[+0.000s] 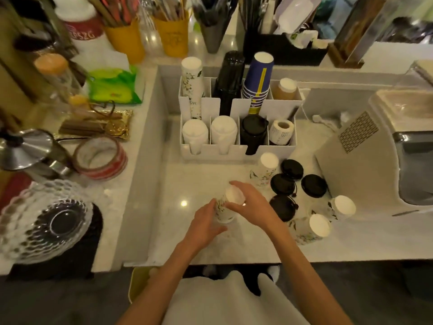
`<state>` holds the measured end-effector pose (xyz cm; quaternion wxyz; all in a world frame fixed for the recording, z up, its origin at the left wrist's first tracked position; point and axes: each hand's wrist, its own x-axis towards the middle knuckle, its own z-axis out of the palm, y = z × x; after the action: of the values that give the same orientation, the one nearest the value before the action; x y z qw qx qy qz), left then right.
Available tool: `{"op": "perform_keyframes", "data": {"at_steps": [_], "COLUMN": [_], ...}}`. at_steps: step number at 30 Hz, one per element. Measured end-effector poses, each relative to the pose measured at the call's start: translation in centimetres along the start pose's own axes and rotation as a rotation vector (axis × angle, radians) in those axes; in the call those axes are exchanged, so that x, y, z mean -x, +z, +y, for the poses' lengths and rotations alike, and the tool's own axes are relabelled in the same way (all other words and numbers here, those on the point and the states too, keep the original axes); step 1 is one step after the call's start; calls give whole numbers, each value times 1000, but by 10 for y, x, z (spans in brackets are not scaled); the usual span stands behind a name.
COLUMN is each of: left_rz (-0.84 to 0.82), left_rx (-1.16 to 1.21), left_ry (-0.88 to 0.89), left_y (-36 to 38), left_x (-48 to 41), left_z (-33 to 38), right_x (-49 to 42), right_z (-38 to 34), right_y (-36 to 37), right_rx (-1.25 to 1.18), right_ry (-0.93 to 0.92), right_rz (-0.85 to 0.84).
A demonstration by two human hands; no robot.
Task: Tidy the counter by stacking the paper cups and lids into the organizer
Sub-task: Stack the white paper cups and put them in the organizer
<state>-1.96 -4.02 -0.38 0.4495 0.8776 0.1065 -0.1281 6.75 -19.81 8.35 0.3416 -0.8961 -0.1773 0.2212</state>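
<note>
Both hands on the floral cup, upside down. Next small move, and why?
Probably carry the white floral paper cup, held by the left hand and right hand, onto the nearest loose floral cup, also inverted, beside the black plastic lids. Three such cups sit loose on the counter, and the white divided organizer already holds a floral stack.

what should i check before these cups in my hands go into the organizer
1. Grip: left hand and right hand both on the floral cup: ok.
2. Cup upside down like the floral stack in the organizer: ok.
3. Path to that stack free: ok.
4. Room on top of the stack: cannot tell.
5. Loose cups and black lids cleared: not ok.
</note>
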Motion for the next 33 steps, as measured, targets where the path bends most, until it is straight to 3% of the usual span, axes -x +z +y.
{"op": "perform_keyframes", "data": {"at_steps": [5, 11, 15, 17, 20, 21, 25, 29, 33], "left_rz": [156, 212, 231, 235, 236, 242, 276, 289, 304], "left_rx": [160, -35, -76, -88, -120, -133, -160, -167, -166], "left_ry": [-62, -76, 24, 63, 97, 108, 168, 177, 172], "left_y": [-7, -5, -9, -13, -18, -18, -17, -12, -11], "left_x": [-5, -13, -17, -21, -33, -37, -45, -46, -45], "left_z": [-13, -27, -43, -47, -48, -48, -51, -58, -61], "right_x": [-9, -14, -22, -29, -51, -59, -85, -94, -95], "right_z": [-22, -22, -18, -16, -5, 0, 20, 34, 39], "right_y": [20, 36, 32, 17, -15, -27, -58, -65, -70], "right_rx": [36, 86, 48, -16, 111, 160, 378, 557, 647], "right_ry": [-117, -186, -161, -151, -121, -36, 353, 380, 410], "right_rz": [-122, -161, -250, -100, 438, 524, 357, 364, 238]}}
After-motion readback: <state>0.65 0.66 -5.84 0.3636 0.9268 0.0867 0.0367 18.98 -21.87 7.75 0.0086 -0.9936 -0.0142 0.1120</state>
